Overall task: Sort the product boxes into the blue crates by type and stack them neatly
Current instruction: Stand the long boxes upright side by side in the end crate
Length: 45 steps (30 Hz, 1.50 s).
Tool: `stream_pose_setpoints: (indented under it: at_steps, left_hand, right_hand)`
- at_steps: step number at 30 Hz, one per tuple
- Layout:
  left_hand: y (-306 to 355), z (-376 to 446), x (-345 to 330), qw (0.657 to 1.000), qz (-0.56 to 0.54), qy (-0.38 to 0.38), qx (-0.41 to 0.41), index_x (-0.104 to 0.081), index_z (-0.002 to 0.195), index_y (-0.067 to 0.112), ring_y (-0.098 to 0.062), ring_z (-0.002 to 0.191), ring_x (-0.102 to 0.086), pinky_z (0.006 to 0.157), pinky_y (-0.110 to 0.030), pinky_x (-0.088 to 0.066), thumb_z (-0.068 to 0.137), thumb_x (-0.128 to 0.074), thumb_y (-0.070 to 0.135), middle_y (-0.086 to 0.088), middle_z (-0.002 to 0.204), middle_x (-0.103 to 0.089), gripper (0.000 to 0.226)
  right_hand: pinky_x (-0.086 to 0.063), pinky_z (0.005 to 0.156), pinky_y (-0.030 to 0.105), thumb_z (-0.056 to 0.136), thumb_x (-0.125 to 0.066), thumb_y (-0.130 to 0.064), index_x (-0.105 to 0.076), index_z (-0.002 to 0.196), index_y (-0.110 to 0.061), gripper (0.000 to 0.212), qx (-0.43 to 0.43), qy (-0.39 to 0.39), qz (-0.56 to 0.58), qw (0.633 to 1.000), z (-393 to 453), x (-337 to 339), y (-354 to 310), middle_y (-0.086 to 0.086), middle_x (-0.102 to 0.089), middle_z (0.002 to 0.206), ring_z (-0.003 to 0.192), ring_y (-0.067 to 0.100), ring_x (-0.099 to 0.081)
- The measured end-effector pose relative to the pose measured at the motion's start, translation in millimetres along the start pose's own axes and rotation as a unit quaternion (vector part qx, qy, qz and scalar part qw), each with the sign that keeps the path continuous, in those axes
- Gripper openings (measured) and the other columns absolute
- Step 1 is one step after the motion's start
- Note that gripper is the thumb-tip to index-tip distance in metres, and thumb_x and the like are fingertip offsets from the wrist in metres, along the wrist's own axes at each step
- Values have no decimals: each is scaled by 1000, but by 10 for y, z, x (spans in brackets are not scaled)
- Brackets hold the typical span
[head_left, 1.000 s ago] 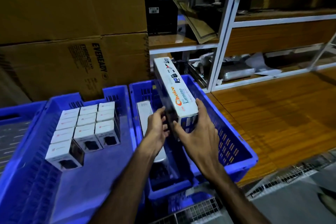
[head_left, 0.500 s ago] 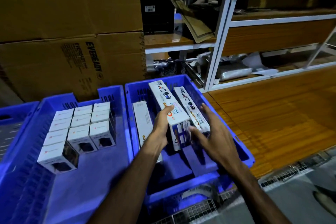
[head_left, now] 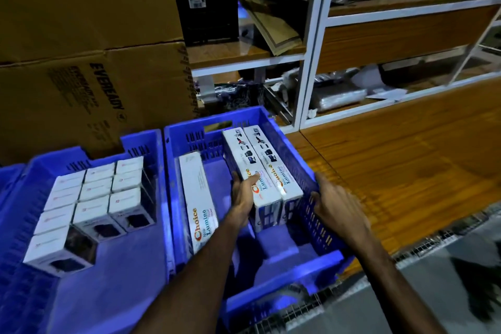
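Note:
In the right blue crate (head_left: 189,129), two long white "Choice Lumino" boxes lie side by side against its right wall: the left one (head_left: 244,160) and the right one (head_left: 273,168). A third long box (head_left: 199,198) lies flat along the crate's left wall. My left hand (head_left: 244,195) rests against the near left side of the left box of the pair, one digit on its top. My right hand (head_left: 337,205) sits on the crate's right wall with fingers spread and holds nothing. The left blue crate (head_left: 138,141) holds several small white boxes (head_left: 97,192) in tidy rows.
Brown "Eveready" cartons (head_left: 95,95) are stacked behind the crates. White metal shelving (head_left: 311,62) with clutter stands behind and to the right. A wooden surface (head_left: 406,160) lies right of the crates, wire mesh (head_left: 298,312) below them. Another blue crate (head_left: 8,179) shows at far left.
The long box that both hands held tilted above the right crate now lies beside the other box. My right hand has let go and moved to the crate's right wall.

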<state>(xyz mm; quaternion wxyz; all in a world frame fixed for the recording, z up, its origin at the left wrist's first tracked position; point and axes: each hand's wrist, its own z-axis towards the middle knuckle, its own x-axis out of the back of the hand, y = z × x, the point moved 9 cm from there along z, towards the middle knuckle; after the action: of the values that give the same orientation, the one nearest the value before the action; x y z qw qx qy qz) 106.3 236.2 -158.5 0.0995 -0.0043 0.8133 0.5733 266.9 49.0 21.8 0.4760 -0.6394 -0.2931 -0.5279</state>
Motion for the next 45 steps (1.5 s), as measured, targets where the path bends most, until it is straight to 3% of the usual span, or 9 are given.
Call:
stream_pose_setpoints:
  at_steps: [6,19,24,27,31,34,38,42,45]
  left_hand:
    - [-183,270,36,997,76,17,-22,-33,159,28,-27,143,-51,119,-52,-42,65,-70,77,-3,160,-49,112]
    - [21,70,60,994,101,-34,18,-27,160,34,-27,142,-51,119,-52,-42,57,-65,98,2,160,-47,126]
    - [610,-545,15,992,116,-48,30,-56,145,15,-36,124,-66,104,-47,-51,97,-53,69,-10,139,-67,72]
    - [868,-747,73,990,129,-39,38,-60,141,13,-32,115,-67,96,-54,-55,105,-45,59,-14,135,-69,61]
    - [1390,-1071,214,976,211,-34,-34,-63,124,18,-15,94,-64,87,-37,-49,106,-55,45,-5,130,-70,34]
    - [1719,-1268,410,902,400,-30,-156,-67,132,16,-22,121,-63,106,-38,-46,103,-64,35,-2,137,-63,35]
    - [1661,-1383,649,716,663,-69,-206,-59,143,21,-32,135,-54,110,-43,-45,99,-59,23,-8,146,-56,44]
    - [1597,-1424,819,555,804,-61,-205,-61,132,21,-35,132,-55,117,-51,-33,98,-49,27,-13,133,-64,37]
    - [1525,-1355,907,510,842,-72,-159,-64,121,20,-33,140,-46,122,-58,-20,92,-54,27,-12,127,-70,32]
  right_hand:
    - [-31,65,33,102,-53,-14,-41,144,-14,43,-1,8,7,1000,7,-7,-2,15,-72,109,96,35,-70]
    - [-32,48,19,103,-53,-13,-37,143,-14,42,13,-1,23,1000,20,-101,15,-7,-57,83,65,14,-59]
    - [-31,48,14,103,-56,-16,-43,138,-13,37,13,-10,53,998,30,-82,24,-8,-59,95,66,-1,-52]
    - [-38,63,23,104,-57,-27,-47,137,-15,37,2,-9,72,997,-2,1,-9,2,-64,121,93,19,-65]
    - [-42,74,21,100,-62,-34,-50,144,-17,48,25,100,35,994,-56,166,-103,6,-55,135,104,20,-59]
    - [-53,89,41,95,-69,-33,-64,130,-16,40,64,150,45,986,-109,130,-243,8,-61,127,110,27,-62]
    - [-53,91,47,90,-65,-33,-72,116,-18,31,90,162,87,979,-246,77,-532,6,-64,122,110,32,-64]
    - [-53,89,41,93,-62,-43,-68,123,-25,35,170,23,100,980,-378,-189,-1131,-2,-67,121,110,28,-66]
    - [-47,99,38,94,-64,-54,-58,138,-27,52,182,-74,113,974,-481,-460,-1460,-2,-64,133,126,24,-59]
